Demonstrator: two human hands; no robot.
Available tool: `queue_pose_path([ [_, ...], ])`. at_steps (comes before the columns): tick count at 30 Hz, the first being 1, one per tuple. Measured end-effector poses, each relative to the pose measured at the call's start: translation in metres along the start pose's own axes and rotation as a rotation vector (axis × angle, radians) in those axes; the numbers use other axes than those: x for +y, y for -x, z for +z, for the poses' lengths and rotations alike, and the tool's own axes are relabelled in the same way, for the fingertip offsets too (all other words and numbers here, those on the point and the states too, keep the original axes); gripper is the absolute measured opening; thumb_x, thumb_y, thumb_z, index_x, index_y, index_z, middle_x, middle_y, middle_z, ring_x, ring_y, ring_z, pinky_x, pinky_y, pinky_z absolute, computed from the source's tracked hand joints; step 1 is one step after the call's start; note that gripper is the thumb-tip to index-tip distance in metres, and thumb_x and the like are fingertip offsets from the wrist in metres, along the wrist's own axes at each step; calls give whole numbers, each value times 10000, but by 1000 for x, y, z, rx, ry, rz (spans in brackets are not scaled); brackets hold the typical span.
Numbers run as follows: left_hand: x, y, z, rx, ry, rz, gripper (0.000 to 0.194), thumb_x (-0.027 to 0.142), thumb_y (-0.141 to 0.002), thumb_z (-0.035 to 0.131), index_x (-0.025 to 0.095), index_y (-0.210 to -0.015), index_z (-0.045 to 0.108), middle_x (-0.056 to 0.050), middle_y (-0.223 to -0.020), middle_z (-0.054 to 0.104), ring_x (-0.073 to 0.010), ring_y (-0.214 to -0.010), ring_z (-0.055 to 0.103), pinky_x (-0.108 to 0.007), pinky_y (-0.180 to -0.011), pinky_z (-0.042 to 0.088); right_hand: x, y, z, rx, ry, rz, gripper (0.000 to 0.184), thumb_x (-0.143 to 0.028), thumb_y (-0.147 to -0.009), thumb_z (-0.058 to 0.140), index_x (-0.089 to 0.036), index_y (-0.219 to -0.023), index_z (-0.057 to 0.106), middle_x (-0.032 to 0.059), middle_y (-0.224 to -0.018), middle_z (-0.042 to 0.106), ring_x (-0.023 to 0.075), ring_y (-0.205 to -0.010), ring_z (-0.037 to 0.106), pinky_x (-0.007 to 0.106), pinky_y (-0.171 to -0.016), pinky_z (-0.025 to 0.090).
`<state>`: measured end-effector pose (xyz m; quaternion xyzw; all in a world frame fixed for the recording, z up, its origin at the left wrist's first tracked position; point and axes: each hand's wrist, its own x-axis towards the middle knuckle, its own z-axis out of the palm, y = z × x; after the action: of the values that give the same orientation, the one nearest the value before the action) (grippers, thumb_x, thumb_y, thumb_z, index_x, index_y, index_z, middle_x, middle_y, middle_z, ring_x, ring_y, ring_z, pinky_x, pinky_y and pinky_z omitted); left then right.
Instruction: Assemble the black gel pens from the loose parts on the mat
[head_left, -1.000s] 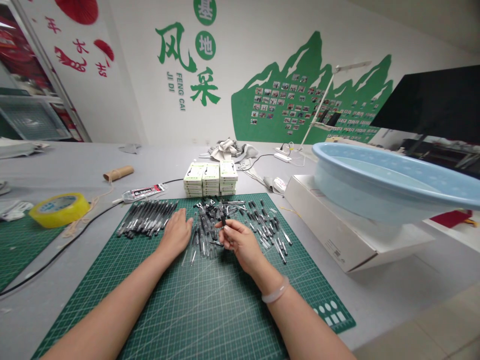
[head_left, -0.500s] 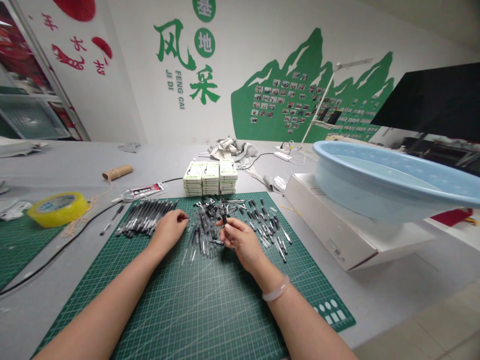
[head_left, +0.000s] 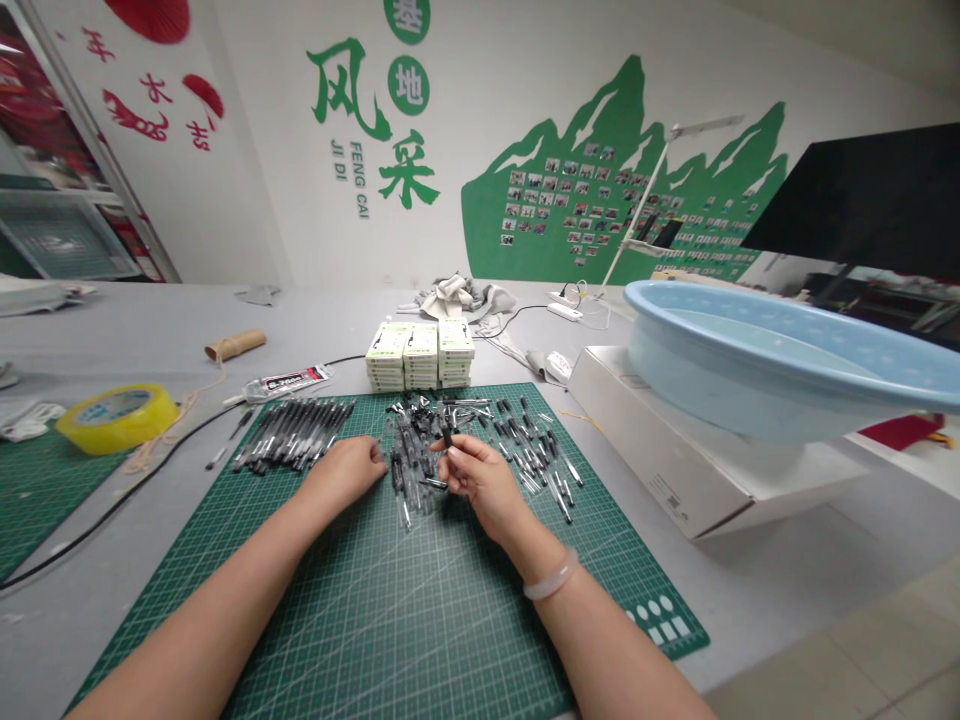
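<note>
My right hand (head_left: pixel 480 480) pinches a short black pen part (head_left: pixel 448 437) between thumb and fingers, over the right side of a loose heap of pen parts (head_left: pixel 409 450). At the heap's left edge, my left hand (head_left: pixel 349 472) is closed with its fingers curled together; whatever lies between the fingertips is hidden. Left of that hand, a row of black-and-clear pens (head_left: pixel 289 435) lies side by side. More scattered clear and black pen pieces (head_left: pixel 536 450) spread to the right of my right hand. All of these rest on a green cutting mat (head_left: pixel 390 620).
Behind the heap stand stacked small boxes (head_left: pixel 405 355). To the right, a blue basin (head_left: pixel 750 380) sits on a white carton (head_left: pixel 660 460). Leftward are a glue tube (head_left: pixel 289 381), yellow tape roll (head_left: pixel 116 418), black cable (head_left: pixel 127 492) and brown tube (head_left: pixel 236 344).
My left hand has moved slightly right, toward the heap. Clear pen pieces that lay by its fingertips have shifted right or are now covered. My right hand stays nearly still with the black part.
</note>
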<state>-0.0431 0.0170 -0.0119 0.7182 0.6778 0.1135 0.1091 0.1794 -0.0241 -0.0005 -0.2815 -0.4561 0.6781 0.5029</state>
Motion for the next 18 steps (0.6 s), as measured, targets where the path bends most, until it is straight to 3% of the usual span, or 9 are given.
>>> queue_pose_path([
  [7, -21, -7, -10, 28, -11, -31, 83, 282, -677, 562, 224, -675, 621, -52, -751, 697, -235, -742, 632, -278, -606, 386, 2, -1, -2, -15, -2, -14, 220, -316, -818, 601, -149, -949, 660, 14, -668, 580, 76, -525, 406, 229, -498, 218],
  [12, 3, 0, -17, -25, 18, 20, 123, 286, -708, 554, 220, -749, 649, -29, -789, 703, -211, -781, 631, -265, -636, 388, 0, -2, -5, 15, -9, -24, 210, -314, -814, 607, -155, -939, 663, 11, -660, 577, 80, -530, 418, 223, -504, 246],
  [16, 23, 8, -22, -144, 102, 183, 119, 261, -719, 555, 232, -749, 666, 6, -761, 692, -183, -747, 625, -255, -635, 394, -10, -3, -9, 81, -31, -68, 210, -316, -793, 629, -157, -923, 674, 9, -662, 582, 80, -531, 427, 219, -503, 274],
  [18, 32, 11, -21, -150, 124, 267, 136, 263, -747, 548, 234, -778, 677, 4, -785, 694, -180, -761, 623, -260, -661, 414, -14, -4, -13, 123, -37, -89, 208, -312, -785, 633, -160, -920, 677, 7, -660, 586, 81, -528, 431, 217, -500, 286],
])
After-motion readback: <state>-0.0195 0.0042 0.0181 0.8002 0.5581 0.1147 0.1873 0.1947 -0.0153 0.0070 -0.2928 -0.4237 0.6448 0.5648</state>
